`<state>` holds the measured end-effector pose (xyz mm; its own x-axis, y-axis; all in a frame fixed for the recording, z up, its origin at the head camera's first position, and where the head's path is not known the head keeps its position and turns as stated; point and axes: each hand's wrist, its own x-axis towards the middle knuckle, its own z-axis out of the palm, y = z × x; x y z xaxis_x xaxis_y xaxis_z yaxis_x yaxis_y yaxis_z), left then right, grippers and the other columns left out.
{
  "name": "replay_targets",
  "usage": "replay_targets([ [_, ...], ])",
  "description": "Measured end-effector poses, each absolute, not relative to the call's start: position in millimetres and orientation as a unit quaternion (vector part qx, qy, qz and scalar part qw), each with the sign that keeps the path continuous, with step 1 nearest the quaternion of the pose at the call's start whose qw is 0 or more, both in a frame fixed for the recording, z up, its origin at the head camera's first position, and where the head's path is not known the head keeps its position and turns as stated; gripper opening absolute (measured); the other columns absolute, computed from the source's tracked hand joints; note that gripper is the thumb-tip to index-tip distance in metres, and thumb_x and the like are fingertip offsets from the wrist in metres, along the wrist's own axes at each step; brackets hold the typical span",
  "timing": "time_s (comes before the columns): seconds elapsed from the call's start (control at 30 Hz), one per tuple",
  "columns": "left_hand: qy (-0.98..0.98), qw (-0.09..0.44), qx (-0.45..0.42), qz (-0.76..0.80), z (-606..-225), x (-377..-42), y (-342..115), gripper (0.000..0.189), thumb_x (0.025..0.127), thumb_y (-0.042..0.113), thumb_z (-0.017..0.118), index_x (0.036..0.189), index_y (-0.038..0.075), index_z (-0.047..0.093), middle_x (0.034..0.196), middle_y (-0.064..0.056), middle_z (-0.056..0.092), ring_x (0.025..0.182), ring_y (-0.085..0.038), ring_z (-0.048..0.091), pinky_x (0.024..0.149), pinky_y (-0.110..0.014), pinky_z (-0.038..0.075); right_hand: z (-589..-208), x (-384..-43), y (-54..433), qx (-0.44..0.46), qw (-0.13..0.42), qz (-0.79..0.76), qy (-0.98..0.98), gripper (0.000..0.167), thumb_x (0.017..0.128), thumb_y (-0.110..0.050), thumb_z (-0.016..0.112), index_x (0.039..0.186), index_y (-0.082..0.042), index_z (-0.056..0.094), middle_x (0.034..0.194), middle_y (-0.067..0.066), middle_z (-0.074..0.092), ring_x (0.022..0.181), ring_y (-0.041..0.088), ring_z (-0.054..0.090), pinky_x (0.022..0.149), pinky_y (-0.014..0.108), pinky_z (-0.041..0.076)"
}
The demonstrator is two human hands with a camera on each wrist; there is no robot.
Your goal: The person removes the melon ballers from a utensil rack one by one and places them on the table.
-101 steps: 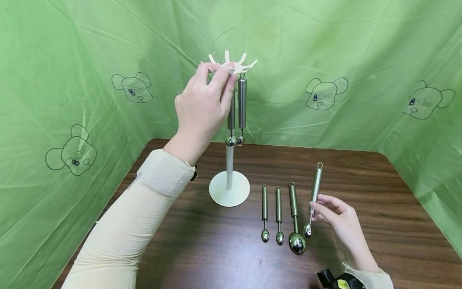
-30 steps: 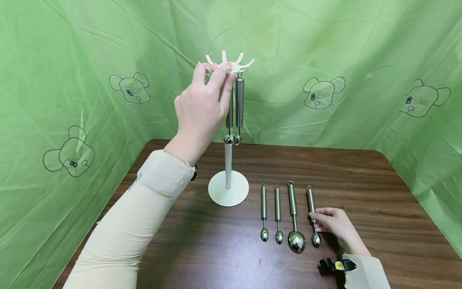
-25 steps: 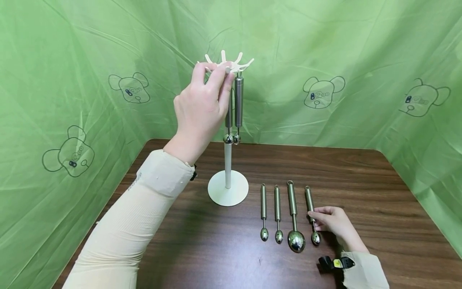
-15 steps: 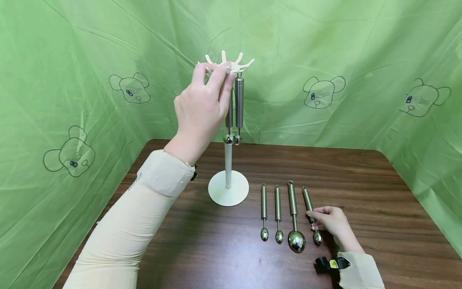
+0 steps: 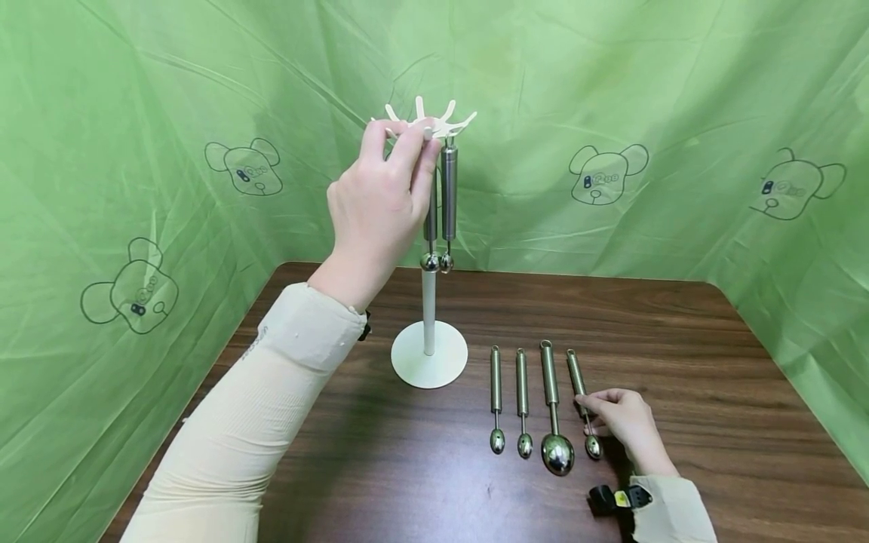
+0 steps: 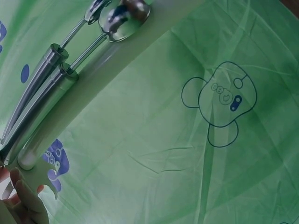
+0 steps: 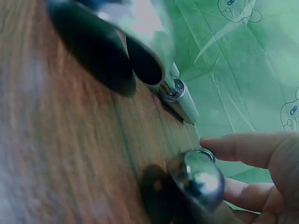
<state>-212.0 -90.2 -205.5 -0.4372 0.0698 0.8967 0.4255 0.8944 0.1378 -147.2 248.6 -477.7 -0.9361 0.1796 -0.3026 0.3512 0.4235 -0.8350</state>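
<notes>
My left hand (image 5: 380, 200) pinches the top of a white hook stand (image 5: 444, 371), at the ring of hooks; part of the ring is hidden behind the fingers. Two metal melon ballers (image 5: 449, 192) hang from the hooks beside that hand. On the right, my right hand (image 5: 627, 422) pinches a small melon baller (image 5: 594, 448) low on its handle, thumb on the near side. It lies close along the tabletop, its loop end leaning left. In the right wrist view the bowl of this melon baller (image 7: 198, 179) shows over its shadow.
Left of the held one, a large scoop (image 5: 558, 454) and two small melon ballers (image 5: 496, 385) (image 5: 522, 385) lie side by side on the brown wooden table (image 5: 652, 317). Green cloth (image 5: 516, 68) with bear-head drawings surrounds the table.
The melon baller in my right hand has come down from a raised, upright pose to table level, right of the row. Lately its loop end swings left. My left hand keeps its grip.
</notes>
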Motion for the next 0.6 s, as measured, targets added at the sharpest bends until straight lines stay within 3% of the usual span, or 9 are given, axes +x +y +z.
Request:
replay_targets([
  [0.33, -0.833, 0.504, -0.147, -0.176, -205.4, -211.0, -90.8, 0.041, 0.106, 0.045, 0.036, 0.123, 0.024, 0.067, 0.117, -0.006, 0.063, 0.052, -0.026, 0.057, 0.042, -0.040, 0.041, -474.8, -145.6, 247.0, 0.155, 0.082, -0.513, 0.840, 0.042, 0.090, -0.029, 0.072, 0.106, 0.010, 0.067, 0.075, 0.000, 0.071, 0.057, 0.011, 0.067, 0.055, 0.026, 0.058],
  [0.6, -0.830, 0.508, -0.150, -0.176, -205.3, -211.3, -90.2, 0.040, 0.106, 0.044, 0.036, 0.122, 0.023, 0.067, 0.116, -0.006, 0.063, 0.051, -0.025, 0.056, 0.041, -0.039, 0.041, -477.6, -145.9, 246.6, 0.150, 0.081, -0.520, 0.837, 0.041, 0.092, -0.021, 0.067, 0.112, 0.014, 0.061, 0.073, 0.001, 0.069, 0.056, 0.013, 0.068, 0.056, 0.028, 0.059],
])
